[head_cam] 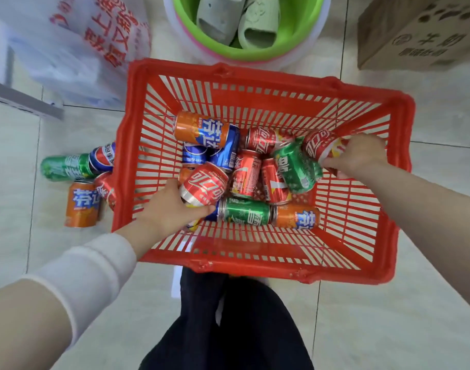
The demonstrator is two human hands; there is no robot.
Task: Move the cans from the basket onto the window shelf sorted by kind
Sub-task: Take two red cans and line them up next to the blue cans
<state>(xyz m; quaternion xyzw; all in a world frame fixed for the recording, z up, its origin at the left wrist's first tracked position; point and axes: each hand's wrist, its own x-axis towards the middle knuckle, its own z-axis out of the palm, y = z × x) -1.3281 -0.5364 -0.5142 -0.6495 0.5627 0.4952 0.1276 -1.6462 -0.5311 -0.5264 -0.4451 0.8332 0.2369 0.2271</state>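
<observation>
Red cans [204, 186] — one in left hand [169, 209], one in right hand [359, 156]

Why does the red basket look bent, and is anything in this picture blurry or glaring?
Head view: the wide lens bows the basket rim and the floor tile lines; the light is soft and even, without harsh glare or dark shadows; the cans in the middle show sharp labels, while the plastic bag and cardboard box near the top look softer.

You'll read 可口可乐 on the red can [204, 186], 芬达 on the orange can [201, 129], part of 雪碧 on the green can [297, 166], and blurred red characters on the white bag [76, 49].
</observation>
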